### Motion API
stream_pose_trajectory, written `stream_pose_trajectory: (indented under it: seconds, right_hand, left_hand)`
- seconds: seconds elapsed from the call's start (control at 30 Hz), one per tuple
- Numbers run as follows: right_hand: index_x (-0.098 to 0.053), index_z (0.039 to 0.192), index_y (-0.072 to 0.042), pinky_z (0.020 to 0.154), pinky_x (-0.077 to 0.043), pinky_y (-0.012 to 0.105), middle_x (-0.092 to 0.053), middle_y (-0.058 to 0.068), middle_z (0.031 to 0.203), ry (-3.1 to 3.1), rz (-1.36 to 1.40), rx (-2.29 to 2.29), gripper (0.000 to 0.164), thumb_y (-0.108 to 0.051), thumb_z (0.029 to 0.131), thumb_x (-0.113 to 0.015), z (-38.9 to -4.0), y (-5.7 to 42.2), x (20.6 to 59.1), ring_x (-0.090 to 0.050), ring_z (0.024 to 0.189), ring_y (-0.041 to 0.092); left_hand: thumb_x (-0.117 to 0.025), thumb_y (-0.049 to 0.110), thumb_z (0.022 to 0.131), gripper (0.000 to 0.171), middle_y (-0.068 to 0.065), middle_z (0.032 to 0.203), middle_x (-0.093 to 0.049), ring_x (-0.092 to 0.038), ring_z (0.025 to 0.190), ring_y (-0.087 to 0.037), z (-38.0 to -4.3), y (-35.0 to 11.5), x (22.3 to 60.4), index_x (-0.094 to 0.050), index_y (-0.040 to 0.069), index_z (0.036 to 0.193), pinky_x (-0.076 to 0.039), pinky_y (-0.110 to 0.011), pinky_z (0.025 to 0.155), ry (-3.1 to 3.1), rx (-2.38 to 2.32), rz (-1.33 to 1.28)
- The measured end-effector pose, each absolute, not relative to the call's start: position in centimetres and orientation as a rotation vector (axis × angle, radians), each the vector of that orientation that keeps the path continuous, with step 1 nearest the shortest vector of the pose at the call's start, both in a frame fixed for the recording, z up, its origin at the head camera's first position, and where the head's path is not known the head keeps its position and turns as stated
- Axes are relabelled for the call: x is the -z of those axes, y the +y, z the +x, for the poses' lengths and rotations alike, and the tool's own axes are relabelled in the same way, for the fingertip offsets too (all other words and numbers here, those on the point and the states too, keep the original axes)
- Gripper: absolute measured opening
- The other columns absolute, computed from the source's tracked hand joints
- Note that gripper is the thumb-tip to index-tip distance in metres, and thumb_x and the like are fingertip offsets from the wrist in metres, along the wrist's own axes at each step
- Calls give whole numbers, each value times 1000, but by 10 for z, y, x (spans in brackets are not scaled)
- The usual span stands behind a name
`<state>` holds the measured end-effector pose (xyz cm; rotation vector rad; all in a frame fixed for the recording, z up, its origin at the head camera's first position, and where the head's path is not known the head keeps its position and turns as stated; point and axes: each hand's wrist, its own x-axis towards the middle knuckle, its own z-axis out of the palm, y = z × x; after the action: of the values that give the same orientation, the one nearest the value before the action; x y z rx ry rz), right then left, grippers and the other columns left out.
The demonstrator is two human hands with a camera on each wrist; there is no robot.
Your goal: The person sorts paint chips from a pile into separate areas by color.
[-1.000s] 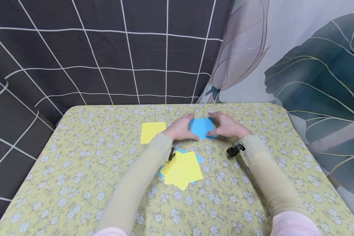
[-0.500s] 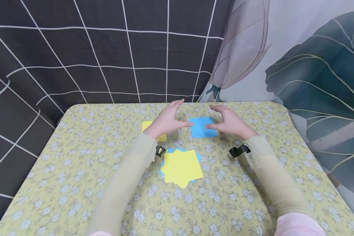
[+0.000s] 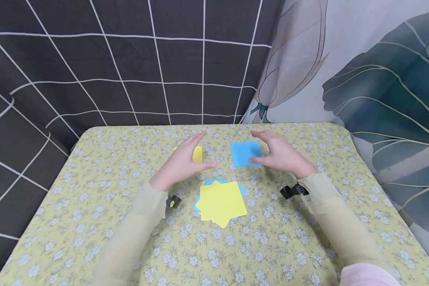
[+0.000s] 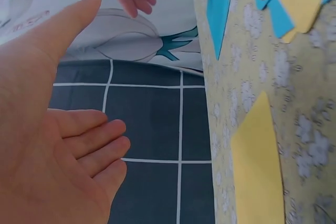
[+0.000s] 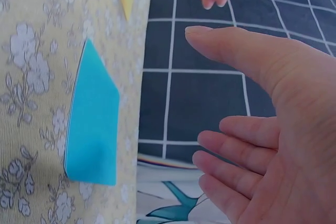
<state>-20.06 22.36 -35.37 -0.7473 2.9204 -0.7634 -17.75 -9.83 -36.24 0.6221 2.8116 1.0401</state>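
Observation:
My left hand [image 3: 180,162] hovers over a yellow square card [image 3: 198,154], covering much of it, with thumb and fingers spread apart and nothing held. At the right of it lies a blue square card [image 3: 244,153], flat on the cloth. Over its right edge is my right hand [image 3: 280,155], thumb apart from the fingers and no object between them. Both wrist views show a gap between palm and table. Nearer to me, a fanned pile of yellow and blue cards [image 3: 222,202] lies with a yellow one on top.
A yellow flowered cloth [image 3: 271,238] covers the table. Behind it hangs a dark curtain with white grid lines [image 3: 128,59], and a pale curtain with large leaves [image 3: 397,99] hangs at the right. A black strap camera [image 3: 294,191] sits on the right wrist.
My left hand has moved from the blue card leftward to above the yellow card. The right hand has drawn slightly right, and the blue card is left lying between the hands.

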Motion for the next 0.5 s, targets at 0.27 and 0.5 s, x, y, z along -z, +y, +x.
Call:
stream_pose_trajectory:
  seconds: [0.27,0.5]
  right_hand:
    - [-49,149,1,115,-34,54,-48,16,151,2898,-911,770,82,-33,84,-86,-189,217,353,-42,140,37]
    - [-47,151,-4,111,-40,53,-48,15,152,2868,-904,733,87,-40,82,-86,-177,208,357,-43,139,35]
  left_hand:
    - [-78,57,84,105,-9,166,-25,-23,150,-30,-156,-105,368,-24,14,163,-27,-53,119,2780,-1010,690]
    - [-79,56,83,105,-11,163,-31,-27,149,-29,-142,-104,375,-27,11,162,-28,-48,119,2779,-953,767]
